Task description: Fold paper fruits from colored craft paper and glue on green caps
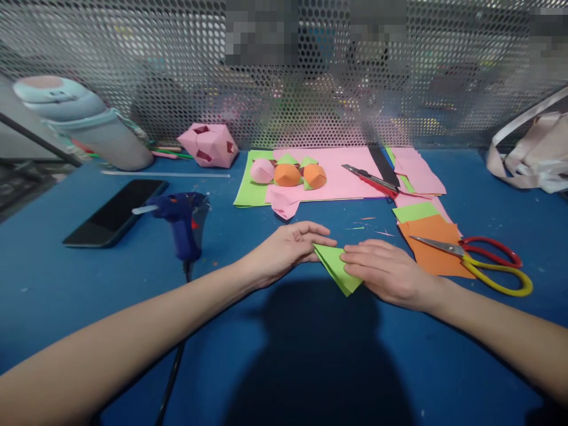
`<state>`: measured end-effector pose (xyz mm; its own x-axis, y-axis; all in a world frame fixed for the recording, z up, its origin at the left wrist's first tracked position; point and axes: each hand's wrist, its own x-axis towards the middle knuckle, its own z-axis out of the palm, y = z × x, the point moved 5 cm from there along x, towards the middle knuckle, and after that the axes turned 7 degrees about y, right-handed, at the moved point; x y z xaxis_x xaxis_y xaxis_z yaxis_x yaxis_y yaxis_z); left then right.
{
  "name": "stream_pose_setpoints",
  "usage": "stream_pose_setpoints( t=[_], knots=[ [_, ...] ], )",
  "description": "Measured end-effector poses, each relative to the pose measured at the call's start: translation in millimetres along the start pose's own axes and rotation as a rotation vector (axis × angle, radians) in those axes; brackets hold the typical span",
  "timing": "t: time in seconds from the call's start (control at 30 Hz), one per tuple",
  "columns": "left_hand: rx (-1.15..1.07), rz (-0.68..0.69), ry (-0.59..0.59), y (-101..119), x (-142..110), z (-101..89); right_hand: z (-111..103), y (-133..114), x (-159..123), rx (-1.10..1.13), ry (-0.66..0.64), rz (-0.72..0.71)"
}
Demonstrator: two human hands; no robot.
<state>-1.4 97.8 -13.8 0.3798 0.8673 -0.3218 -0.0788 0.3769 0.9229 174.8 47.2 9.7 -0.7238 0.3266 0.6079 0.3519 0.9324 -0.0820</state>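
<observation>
A folded green paper triangle [336,266] lies on the blue table [310,355] in front of me. My left hand [286,248] rests at its upper left corner, fingers stretched out flat onto the paper's edge. My right hand [386,269] lies flat on the paper's right side, fingers extended and pressing it down. Neither hand grips the paper; both press on it.
Red and yellow scissors [483,260] lie on orange paper [432,248] at right. A blue glue gun [181,222] and a black phone [116,212] sit at left. Pink and green sheets [341,171] hold paper balls [287,174] and a red box cutter [370,179]. A perforated metal screen [284,71] closes the back.
</observation>
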Motion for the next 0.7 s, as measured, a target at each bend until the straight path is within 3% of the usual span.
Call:
stream_pose_setpoints(
  t=[0.17, 0.4, 0.7],
  knots=[
    [0.016, 0.004, 0.002, -1.4, -0.1, -1.8, 0.1, -4.1, 0.9, -0.084, -0.055, -0.073],
    [0.030, 0.007, 0.001, -0.9, -0.6, -1.7, 5.9, -5.9, -1.2, -0.165, -0.179, -0.065],
    [0.084, 0.040, 0.058, 0.3, -0.6, 0.1, 4.5, -5.4, 1.0, -0.189, -0.185, -0.083]
  ],
)
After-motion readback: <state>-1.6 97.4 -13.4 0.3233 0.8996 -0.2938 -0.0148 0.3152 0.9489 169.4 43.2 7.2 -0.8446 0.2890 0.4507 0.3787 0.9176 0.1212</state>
